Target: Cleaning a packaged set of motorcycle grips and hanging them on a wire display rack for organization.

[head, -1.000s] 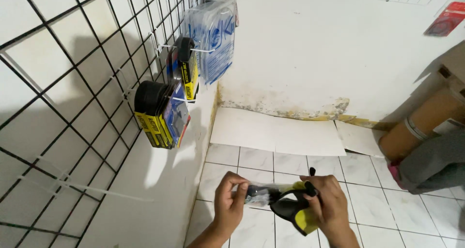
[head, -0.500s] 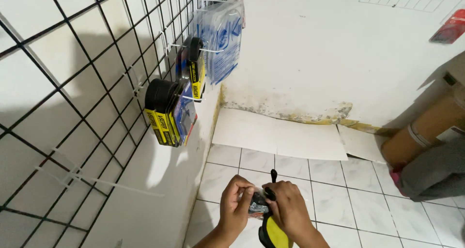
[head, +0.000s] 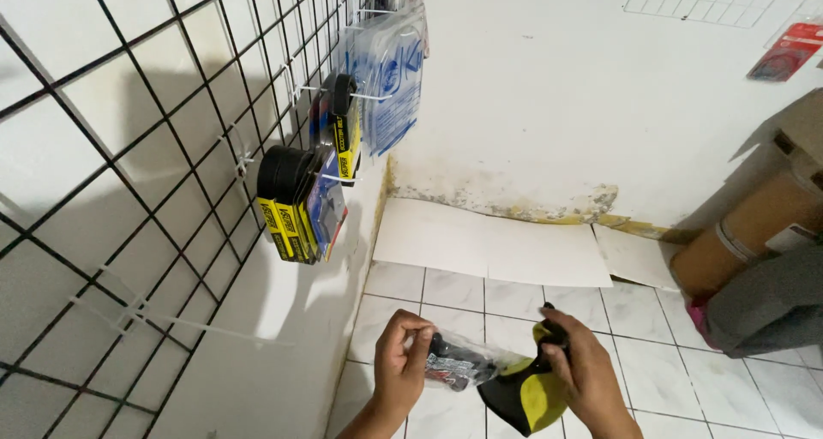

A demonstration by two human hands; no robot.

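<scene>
Both hands are spreading apart at bottom centre: left hand [head: 403, 366] pinching the light, slippery plastic-wrapped package [head: 467, 366], right hand [head: 587, 379] gripping its stiff yellow-black end [head: 523, 396].

Glossy clear plastic wrapper [head: 463, 363] crinkling in the left hand [head: 401, 362], matt black-and-yellow packet [head: 525, 394] under the right hand [head: 587, 372], thin black metal wire grid [head: 171, 147], shiny white floor tiles [head: 651, 379], matt white card sheets [head: 489, 246], stained rough wall [head: 531, 96].

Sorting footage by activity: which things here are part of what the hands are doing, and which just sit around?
In hand:
left hand
right hand
clear plastic packet
black-and-yellow item

Lying about:
hanging yellow-black packs
blue blister packs
cardboard sheet
cardboard roll
</scene>
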